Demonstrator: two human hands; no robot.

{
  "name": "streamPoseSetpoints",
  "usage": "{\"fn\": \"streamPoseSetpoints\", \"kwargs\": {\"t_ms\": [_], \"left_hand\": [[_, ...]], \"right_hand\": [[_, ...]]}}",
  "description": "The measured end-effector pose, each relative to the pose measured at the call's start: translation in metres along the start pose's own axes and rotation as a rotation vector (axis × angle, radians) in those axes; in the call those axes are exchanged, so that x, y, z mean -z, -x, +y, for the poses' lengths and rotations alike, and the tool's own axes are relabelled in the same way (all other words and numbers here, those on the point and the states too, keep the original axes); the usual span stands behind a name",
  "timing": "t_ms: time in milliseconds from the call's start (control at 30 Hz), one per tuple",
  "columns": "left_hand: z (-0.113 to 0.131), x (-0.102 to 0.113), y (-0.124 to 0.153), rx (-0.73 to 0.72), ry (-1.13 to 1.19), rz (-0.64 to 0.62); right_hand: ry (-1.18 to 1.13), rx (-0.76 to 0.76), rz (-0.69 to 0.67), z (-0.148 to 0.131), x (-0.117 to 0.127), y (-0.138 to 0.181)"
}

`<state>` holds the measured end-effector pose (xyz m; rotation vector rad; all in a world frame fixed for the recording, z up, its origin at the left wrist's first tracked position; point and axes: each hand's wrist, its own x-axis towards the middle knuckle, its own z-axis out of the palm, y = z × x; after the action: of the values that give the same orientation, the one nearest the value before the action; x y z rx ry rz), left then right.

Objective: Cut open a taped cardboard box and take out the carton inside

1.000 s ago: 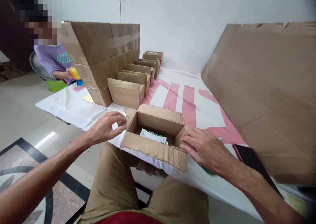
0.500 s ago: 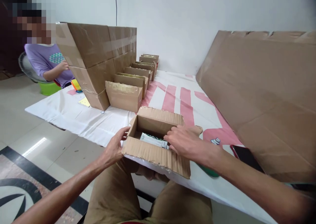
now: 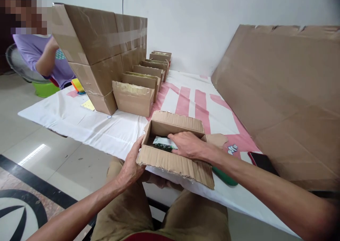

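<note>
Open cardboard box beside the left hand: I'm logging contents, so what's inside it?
Inside the open cardboard box is a white-and-green package, its right end covered by the right hand. Whatever lies under the package or that hand cannot be seen.

I have 2 bare arms extended: the left forearm (image 3: 90, 200) angles inward, its left hand (image 3: 132, 165) cupped, fingers partly hidden; the right forearm (image 3: 255, 175) slants across, its right hand (image 3: 188, 145) knuckles up, fingertips pinching.

A cardboard box (image 3: 175, 163) shows plain brown, a packet (image 3: 162, 141) white and green. Pink bands (image 3: 201, 101) stripe a white cloth (image 3: 117, 136), and a nearby shirt (image 3: 29, 51) is purple.
</note>
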<state>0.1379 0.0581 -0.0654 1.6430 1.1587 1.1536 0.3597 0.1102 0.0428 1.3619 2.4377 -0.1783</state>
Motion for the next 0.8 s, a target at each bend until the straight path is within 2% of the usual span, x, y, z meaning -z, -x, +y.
{"fn": "streamPoseSetpoints", "kwargs": {"t_ms": [133,233,300,367,467,567,700,800], "left_hand": [[-0.008,0.005,0.003,0.000,-0.059,0.029],[-0.002,0.025,0.001,-0.076,-0.137,0.167],[0.018,0.043,-0.002,-0.183,-0.207,0.280],[0.051,0.058,-0.006,-0.321,-0.310,0.311],[0.104,0.071,-0.012,-0.536,-0.510,0.185],[0.136,0.076,-0.013,-0.653,-0.602,-0.032],[0.143,0.086,-0.005,-0.582,-0.641,-0.231],[0.137,0.093,0.004,-0.423,-0.637,-0.226]], "right_hand": [[-0.072,-0.144,0.201,0.017,0.032,0.040],[-0.228,-0.243,0.387,0.030,0.047,0.071],[-0.401,-0.215,0.473,0.032,0.053,0.086],[-0.531,-0.130,0.526,0.025,0.057,0.093],[-0.499,0.019,0.610,0.002,0.061,0.091],[-0.348,0.241,0.708,-0.026,0.062,0.082],[-0.192,0.440,0.702,-0.053,0.060,0.070],[-0.181,0.502,0.690,-0.061,0.059,0.059]]}}
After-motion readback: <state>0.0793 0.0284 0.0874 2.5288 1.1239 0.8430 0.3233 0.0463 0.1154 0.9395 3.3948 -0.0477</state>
